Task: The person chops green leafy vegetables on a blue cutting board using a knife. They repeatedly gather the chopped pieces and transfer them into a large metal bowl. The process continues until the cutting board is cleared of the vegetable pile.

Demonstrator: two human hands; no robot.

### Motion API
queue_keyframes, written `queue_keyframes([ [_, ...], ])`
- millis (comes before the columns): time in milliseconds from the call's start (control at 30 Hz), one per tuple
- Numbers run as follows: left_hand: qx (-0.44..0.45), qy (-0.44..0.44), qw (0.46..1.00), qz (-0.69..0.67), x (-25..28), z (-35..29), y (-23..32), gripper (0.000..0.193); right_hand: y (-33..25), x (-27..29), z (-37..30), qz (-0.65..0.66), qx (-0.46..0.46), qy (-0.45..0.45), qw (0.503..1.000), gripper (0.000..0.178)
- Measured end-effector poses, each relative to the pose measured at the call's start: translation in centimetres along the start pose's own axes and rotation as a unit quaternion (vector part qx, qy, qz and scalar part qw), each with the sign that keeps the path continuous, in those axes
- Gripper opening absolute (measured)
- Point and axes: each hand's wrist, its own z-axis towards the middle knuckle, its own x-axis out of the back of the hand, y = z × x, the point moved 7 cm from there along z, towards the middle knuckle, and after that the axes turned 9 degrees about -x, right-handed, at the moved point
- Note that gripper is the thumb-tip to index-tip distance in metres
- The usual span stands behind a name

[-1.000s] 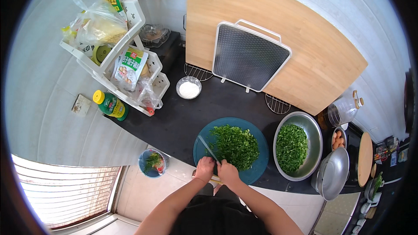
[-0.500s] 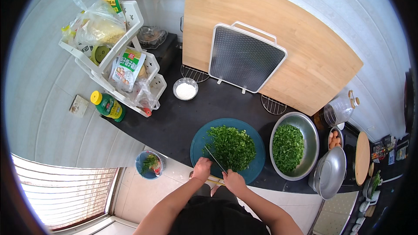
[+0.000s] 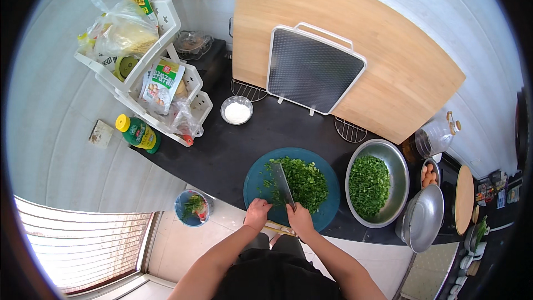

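1. Two bare hands are at work, and we have both at the near edge of the teal board, which lies on the dark counter.
2. Our right hand is wrapped firmly around the near end of the knife; the broad metal points away from us, leaning to the left.
3. Our left hand is at the board's rim, fingers curled, just left of the knife; whether it grips anything, we cannot tell.
4. Plenty of chopped greens here! We see them heaped on the board, mostly right of the knife, with loose bits strewn to its left.
5. Over to the right, we find the steel bowl, with more cut leaves filling its left side; eggs and a metal pan stand beyond it.
6. Farther back, we spot a small glass bowl of white powder.
7. Down to the left, we catch the bin, green scraps inside.
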Motion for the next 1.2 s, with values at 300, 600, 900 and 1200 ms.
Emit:
queue_keyframes([
  [300,0.013,0.023,0.999,-0.037,-1.2,-0.2,-1.0,0.009,1.1,-1.7,-3.0,-0.153,0.057,-0.060,0.985,0.034],
  [600,-0.013,0.007,0.999,-0.051,-1.5,-0.1,-0.1,0.011,-0.9,-4.0,0.9,-0.074,0.029,-0.019,0.997,0.034],
  [900,0.128,0.064,0.989,-0.043,2.8,1.0,0.2,0.030,1.3,0.7,-1.4,-0.004,-0.015,-0.014,1.000,0.032],
  [1200,0.137,0.023,0.990,-0.018,0.9,-1.7,-1.6,0.012,0.7,-0.3,-3.1,-0.140,0.076,-0.059,0.985,0.033],
])
